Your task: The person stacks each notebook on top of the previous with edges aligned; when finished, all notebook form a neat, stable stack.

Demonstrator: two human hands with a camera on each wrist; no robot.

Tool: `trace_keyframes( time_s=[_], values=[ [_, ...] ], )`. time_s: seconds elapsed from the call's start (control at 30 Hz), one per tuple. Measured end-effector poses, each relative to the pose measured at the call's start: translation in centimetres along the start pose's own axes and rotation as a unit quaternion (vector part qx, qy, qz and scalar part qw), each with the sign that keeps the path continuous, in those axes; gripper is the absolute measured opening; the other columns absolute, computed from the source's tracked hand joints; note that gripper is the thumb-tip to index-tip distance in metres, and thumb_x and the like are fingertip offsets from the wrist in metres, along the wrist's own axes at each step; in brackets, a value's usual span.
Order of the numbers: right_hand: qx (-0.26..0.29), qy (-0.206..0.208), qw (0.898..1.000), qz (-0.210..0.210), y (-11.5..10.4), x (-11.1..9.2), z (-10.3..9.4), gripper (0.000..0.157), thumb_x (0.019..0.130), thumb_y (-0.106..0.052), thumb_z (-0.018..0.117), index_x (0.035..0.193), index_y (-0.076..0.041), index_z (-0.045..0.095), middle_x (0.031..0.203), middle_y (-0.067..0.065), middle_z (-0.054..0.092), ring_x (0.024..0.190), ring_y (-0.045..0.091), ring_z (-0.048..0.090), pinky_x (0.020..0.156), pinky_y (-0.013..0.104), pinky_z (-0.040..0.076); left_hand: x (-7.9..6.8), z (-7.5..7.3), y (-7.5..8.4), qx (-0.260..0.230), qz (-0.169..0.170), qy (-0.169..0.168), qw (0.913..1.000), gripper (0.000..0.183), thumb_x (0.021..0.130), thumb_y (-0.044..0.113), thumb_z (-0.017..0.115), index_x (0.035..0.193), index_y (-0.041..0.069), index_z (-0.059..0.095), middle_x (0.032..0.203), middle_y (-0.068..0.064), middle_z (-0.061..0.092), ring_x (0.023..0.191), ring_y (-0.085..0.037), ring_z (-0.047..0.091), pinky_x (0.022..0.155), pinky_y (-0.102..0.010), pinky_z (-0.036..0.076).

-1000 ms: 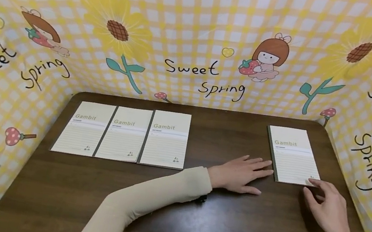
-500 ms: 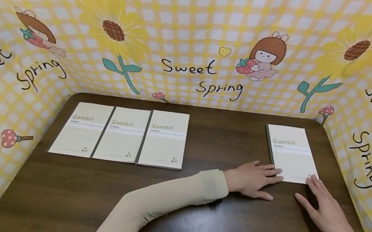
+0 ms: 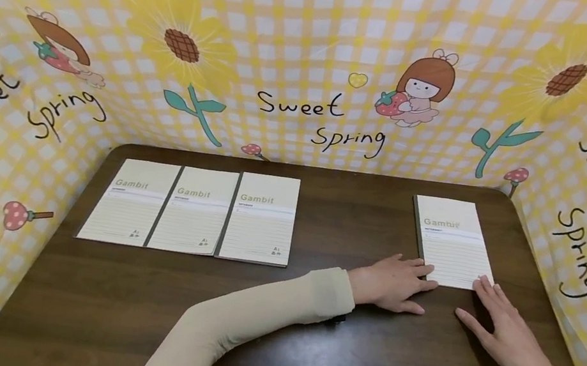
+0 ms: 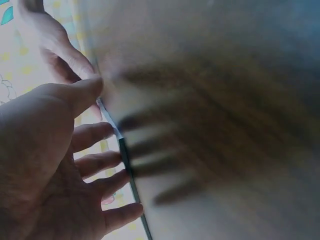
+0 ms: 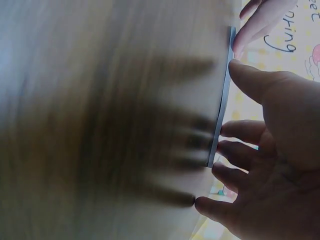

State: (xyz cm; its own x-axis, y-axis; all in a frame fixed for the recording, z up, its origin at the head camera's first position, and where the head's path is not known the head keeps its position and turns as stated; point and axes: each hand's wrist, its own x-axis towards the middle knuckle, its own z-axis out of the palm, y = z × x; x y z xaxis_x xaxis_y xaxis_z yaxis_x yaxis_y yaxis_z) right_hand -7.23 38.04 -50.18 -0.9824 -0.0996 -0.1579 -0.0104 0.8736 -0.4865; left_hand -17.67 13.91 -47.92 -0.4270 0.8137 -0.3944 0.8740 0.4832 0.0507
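Observation:
A cream notebook [image 3: 452,242] with "Gambit" on its cover and a dark spine lies flat at the right of the table. My left hand [image 3: 394,284], its fingers spread, touches the notebook's lower left corner. The right hand [image 3: 507,332] rests its fingertips on the lower right corner, thumb held out to the left. In the left wrist view the fingers of the left hand [image 4: 65,150] meet the notebook's dark edge [image 4: 131,175]. From the right wrist, the right hand [image 5: 270,135] has fingertips along the notebook's thin edge [image 5: 223,100].
Three matching notebooks lie side by side at the left: the left one [image 3: 130,201], the middle one [image 3: 194,212] and the right one [image 3: 259,219]. They rest on a dark wooden table [image 3: 104,307]. A checked yellow cloth [image 3: 307,30] rises around its back and sides.
The left hand has moved right onto the notebook's corner. The right hand's fingers have straightened onto the other corner. Within the last half second the right notebook has shifted slightly left.

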Motion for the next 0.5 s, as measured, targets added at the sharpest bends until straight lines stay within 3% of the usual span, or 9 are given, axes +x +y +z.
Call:
trace_keyframes(
  time_s=[0.17,0.5],
  values=[
    [0.008,-0.004,1.0,-0.019,-1.2,0.0,0.6,0.088,0.104,-0.05,0.061,0.163,0.004,0.025,0.172,0.028,0.014,0.159,0.054,0.007,0.112,0.083,0.019,-1.5,0.4,-0.5,-0.004,-0.004,0.004,1.0,0.065,0.106,0.062,0.042,0.165,0.037,0.028,0.176,0.007,0.018,0.163,-0.012,0.018,0.13,-0.042,0.03],
    [0.0,-0.01,0.998,-0.059,-4.2,0.4,2.3,0.085,0.102,-0.049,0.064,0.163,-0.001,0.029,0.173,0.023,0.02,0.159,0.051,0.016,0.113,0.081,0.022,-5.3,2.3,-2.3,-0.03,0.0,0.048,0.9984,0.061,0.106,0.051,0.053,0.161,0.028,0.041,0.172,-0.003,0.03,0.161,-0.022,0.028,0.126,-0.047,0.037]
  ],
)
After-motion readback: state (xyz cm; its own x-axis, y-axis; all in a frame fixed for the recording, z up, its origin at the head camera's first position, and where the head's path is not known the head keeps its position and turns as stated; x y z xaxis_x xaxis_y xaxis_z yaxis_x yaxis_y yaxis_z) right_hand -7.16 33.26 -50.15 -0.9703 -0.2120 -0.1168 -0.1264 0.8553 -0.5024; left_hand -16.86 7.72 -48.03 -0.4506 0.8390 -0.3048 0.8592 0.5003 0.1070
